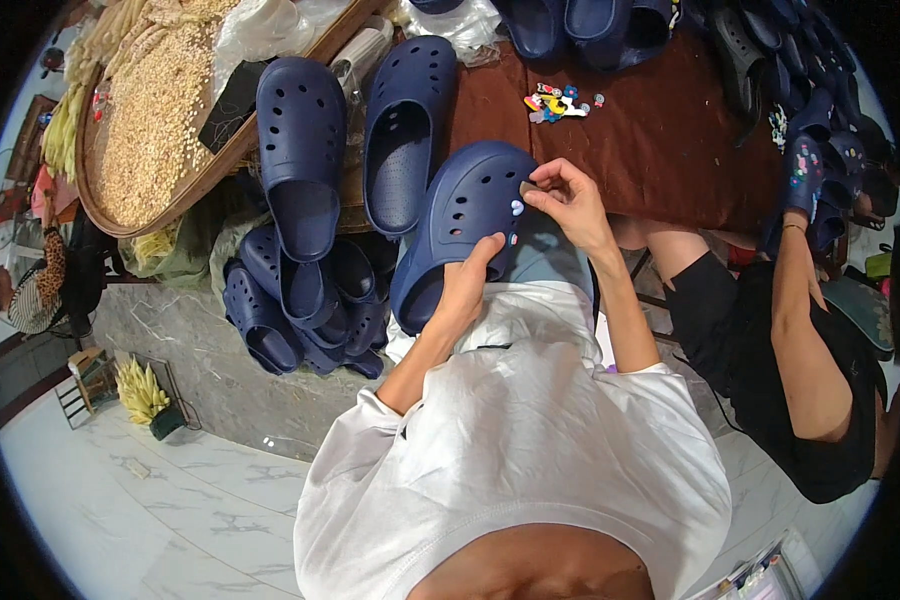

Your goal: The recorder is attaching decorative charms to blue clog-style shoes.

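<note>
A navy-blue foam clog (473, 180) with round vent holes rests on my lap, toe pointing away. My left hand (465, 285) grips it with the fingers inside the opening and the thumb on the upper. At the clog's right edge, my right hand (573, 208) is closed in a pinch beside a hole; what the fingertips hold is too small to make out. Two small shoe charms sit on the upper: a pale heart-shaped one (517, 208) and a colourful one (513, 239) by my left thumb. Ahead, a small heap of mixed charms (553, 104) lies on the brown cloth (660, 130).
Two blue clogs (303, 150) stand left of mine, with several more (270, 320) piled below. Others line the far table edge. A round tray of grain (160, 130) is at upper left. On the right, another person's hand (796, 218) touches a charm-covered clog (803, 165).
</note>
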Available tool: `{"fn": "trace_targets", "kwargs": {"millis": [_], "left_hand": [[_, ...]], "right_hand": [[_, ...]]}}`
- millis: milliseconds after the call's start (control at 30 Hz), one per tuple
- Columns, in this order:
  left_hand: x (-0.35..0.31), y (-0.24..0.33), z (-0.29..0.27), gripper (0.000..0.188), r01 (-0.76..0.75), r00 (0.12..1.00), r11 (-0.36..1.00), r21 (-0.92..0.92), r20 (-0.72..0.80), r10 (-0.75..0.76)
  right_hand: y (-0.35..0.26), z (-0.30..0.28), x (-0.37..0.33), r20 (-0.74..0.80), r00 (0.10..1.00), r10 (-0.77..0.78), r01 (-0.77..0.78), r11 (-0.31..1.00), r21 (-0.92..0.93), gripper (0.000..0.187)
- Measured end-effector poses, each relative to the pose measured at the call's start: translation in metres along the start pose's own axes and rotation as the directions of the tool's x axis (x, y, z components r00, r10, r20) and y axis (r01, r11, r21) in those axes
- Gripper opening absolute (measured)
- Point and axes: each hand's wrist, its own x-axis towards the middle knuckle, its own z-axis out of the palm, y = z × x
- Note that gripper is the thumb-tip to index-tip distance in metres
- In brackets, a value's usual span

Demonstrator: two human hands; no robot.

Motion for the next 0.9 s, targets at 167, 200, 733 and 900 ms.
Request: {"fn": "trace_targets", "kwargs": {"millis": [167,200,733,900], "left_hand": [[-0.007,0.008,-0.003,0.047,-0.053,0.997,0.996,0.066,0.056,0.050],[-0.007,0.008,-0.005,0.046,-0.079,0.995,0.993,0.087,0.063,0.074],[-0.007,0.020,-0.015,0.046,-0.083,0.989,0.964,0.251,0.139,0.049],[-0.001,0.010,-0.017,0.048,-0.112,0.984,0.973,0.201,0.160,0.080]], "right_hand": [[0.002,-0.003,-0.001,0.027,0.997,0.073,-0.074,0.996,0.039,0.036],[0.000,-0.003,-0.001,0.013,0.996,0.083,-0.084,0.996,0.028,0.042],[-0.024,-0.009,0.002,0.238,0.968,0.081,-0.109,0.988,0.107,0.063],[-0.024,-0.007,0.001,0.206,0.975,0.087,-0.104,0.992,0.073,0.061]]}}
